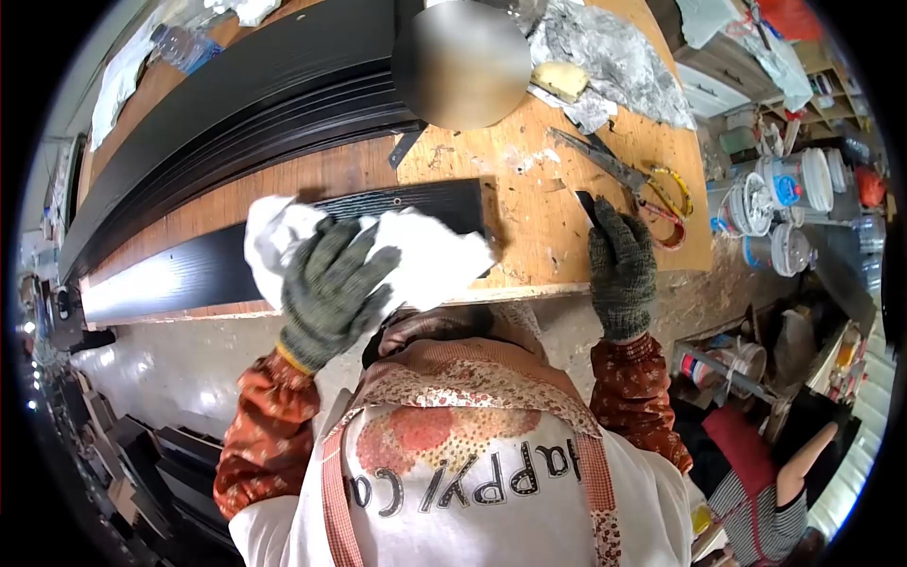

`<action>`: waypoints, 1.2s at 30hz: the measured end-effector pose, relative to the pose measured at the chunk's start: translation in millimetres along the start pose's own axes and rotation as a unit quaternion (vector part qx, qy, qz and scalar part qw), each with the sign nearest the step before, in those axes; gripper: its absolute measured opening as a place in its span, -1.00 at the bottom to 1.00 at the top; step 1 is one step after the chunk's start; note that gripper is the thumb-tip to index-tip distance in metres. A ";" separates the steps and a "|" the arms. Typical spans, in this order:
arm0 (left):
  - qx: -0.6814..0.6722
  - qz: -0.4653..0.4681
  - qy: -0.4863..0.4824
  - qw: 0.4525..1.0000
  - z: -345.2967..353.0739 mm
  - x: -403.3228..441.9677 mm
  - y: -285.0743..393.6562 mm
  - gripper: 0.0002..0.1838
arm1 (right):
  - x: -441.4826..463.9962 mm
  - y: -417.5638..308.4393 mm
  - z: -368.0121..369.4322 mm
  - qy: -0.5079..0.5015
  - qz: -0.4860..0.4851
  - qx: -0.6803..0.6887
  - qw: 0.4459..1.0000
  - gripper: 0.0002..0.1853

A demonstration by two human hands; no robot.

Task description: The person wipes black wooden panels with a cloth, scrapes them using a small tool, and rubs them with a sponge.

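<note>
My left hand (pixel 331 288), in a dark green knit glove, presses on a bunched white cloth (pixel 430 260) with its fingers over it. Under the cloth lies a long black board (pixel 179 269) along the table's near edge. My right hand (pixel 622 269), gloved the same way, is at the table edge to the right of the board. Its fingers close around a small, thin, dark blade-like piece (pixel 586 203), whose kind I cannot make out. Just beyond that hand, scissors (pixel 624 175) with red and yellow handles lie spread on the wooden table (pixel 539 246).
Black moulded panels (pixel 255 104) run along the table's far side. Crumpled plastic sheeting (pixel 614 57) and a yellowish sponge (pixel 562 80) lie at the back right. White buckets (pixel 803 180) stand right of the table. Another person (pixel 756 491) is at the lower right.
</note>
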State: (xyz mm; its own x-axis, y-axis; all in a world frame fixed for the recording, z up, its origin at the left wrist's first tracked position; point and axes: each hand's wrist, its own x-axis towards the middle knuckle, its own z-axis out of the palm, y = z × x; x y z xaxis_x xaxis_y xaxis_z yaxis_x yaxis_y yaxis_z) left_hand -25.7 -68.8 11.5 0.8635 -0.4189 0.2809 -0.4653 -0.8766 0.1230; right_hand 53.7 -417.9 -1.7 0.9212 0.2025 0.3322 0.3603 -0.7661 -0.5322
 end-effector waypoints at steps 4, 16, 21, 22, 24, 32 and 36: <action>0.014 0.038 -0.004 0.999 5.6 6.7 16.5 -0.47 | -2.5 -2.8 11.1 0.002 0.006 0.040 0.999 -0.68; 0.043 0.059 -0.035 0.997 -9.4 -24.4 2.6 -0.55 | 1.2 -0.6 17.0 -0.040 0.034 0.029 0.998 -0.66; 0.002 0.119 -0.058 0.991 7.7 49.3 53.1 -0.51 | 39.9 -15.6 23.2 -0.084 -0.056 -0.104 0.989 -0.59; 0.054 0.103 -0.042 0.992 13.5 43.4 51.3 -0.47 | 45.1 -16.8 22.7 -0.048 -0.083 -0.120 0.988 -0.56; -0.198 -0.119 -0.068 0.971 27.9 16.3 24.4 -0.40 | 54.2 -20.0 21.2 -0.014 -0.110 -0.104 0.988 -0.46; -0.804 -0.402 0.202 0.390 -5.2 -55.4 -77.0 -0.44 | 137.3 -67.3 75.3 -0.038 -0.046 0.073 0.996 0.11; -0.843 -0.324 0.221 0.368 -12.5 -33.3 -48.9 -0.49 | 160.6 -67.0 119.5 0.038 -0.090 0.200 0.975 0.12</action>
State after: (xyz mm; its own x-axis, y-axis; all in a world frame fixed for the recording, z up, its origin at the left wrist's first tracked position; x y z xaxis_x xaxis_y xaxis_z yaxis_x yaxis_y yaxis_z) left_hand -34.1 -9.1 8.1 0.9567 0.1542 -0.2468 0.0300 0.7912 0.6108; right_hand 195.0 -261.2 -5.7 0.8297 0.2541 0.4970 0.5575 -0.4208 -0.7156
